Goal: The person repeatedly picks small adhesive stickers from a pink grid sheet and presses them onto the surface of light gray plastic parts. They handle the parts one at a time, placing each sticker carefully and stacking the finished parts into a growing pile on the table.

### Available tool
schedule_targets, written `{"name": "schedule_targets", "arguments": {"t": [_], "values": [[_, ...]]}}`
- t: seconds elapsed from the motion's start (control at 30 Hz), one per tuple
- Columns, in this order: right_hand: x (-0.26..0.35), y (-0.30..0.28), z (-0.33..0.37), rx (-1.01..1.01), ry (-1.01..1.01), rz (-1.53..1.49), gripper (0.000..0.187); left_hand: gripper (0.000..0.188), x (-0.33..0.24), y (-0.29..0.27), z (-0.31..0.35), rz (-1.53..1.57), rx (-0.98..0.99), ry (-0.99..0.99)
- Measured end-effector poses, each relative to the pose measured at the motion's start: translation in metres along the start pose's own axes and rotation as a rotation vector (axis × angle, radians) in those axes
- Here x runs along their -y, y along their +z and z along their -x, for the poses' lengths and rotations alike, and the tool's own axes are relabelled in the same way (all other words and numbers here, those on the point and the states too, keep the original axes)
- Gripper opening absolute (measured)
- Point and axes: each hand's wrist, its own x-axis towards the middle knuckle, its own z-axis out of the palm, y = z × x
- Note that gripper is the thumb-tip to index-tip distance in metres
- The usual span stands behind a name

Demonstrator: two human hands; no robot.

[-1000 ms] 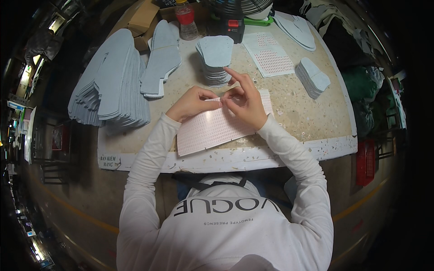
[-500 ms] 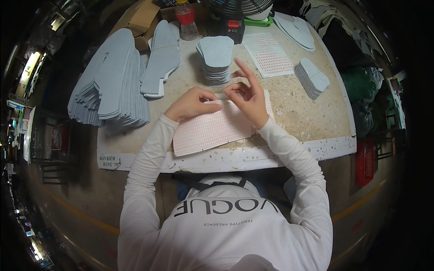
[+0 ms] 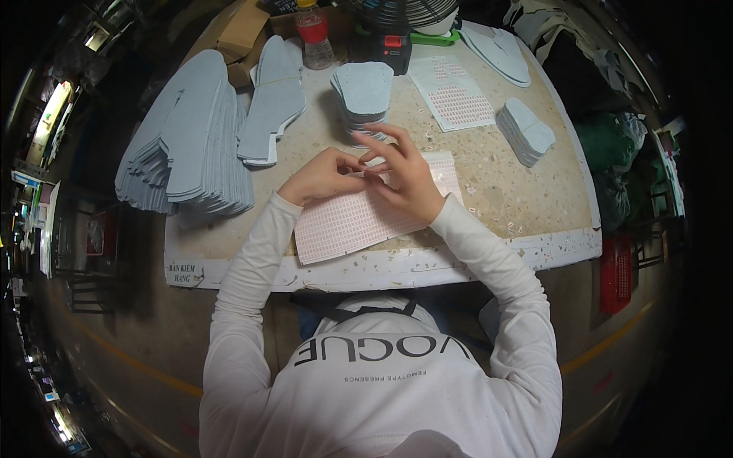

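Observation:
A sheet of small red-printed labels (image 3: 359,225) lies tilted on the table in front of me, under both hands. My left hand (image 3: 324,177) is over its far left edge, thumb and fingers closed in a pinch. From the right, my right hand (image 3: 403,174) meets it, thumb and forefinger brought together at the left fingertips, the other fingers stretched out. Whatever sits between the fingertips is too small and hidden to make out. Just beyond the hands stands a stack of light grey cut pieces (image 3: 363,91), partly covered by my right fingers.
Large stacks of grey cut pieces (image 3: 191,137) and a banded bundle (image 3: 273,99) are at left. Another label sheet (image 3: 454,95), a small banded stack (image 3: 525,131) and flat pieces (image 3: 498,53) are at right. A bottle (image 3: 314,38), cardboard box (image 3: 237,34) and fan (image 3: 405,19) stand behind.
My right hand has moved left, its thumb and forefinger now meeting my left fingertips. Its raised fingers have tipped left over the grey stack. My left hand has barely moved.

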Motion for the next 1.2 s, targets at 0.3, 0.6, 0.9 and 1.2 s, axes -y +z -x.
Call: {"name": "schedule_targets", "arguments": {"t": [0.3,0.6,0.9,1.2], "values": [[-0.028,-0.069,-0.063,-0.140,0.322,0.183,0.019,0.033,-0.048,-0.030,-0.031,-0.519,-0.412,0.453],[-0.056,-0.064,-0.082,-0.156,0.228,0.568,0.013,0.040,-0.038,-0.041,-0.068,-0.771,-0.510,0.472],[-0.054,-0.065,-0.083,-0.247,0.099,0.695,0.013,0.034,-0.041,-0.046,-0.065,-0.547,-0.497,0.388],[-0.057,-0.061,-0.077,-0.151,0.232,0.429,0.012,0.039,-0.047,-0.047,-0.062,-0.713,-0.466,0.440]]}}
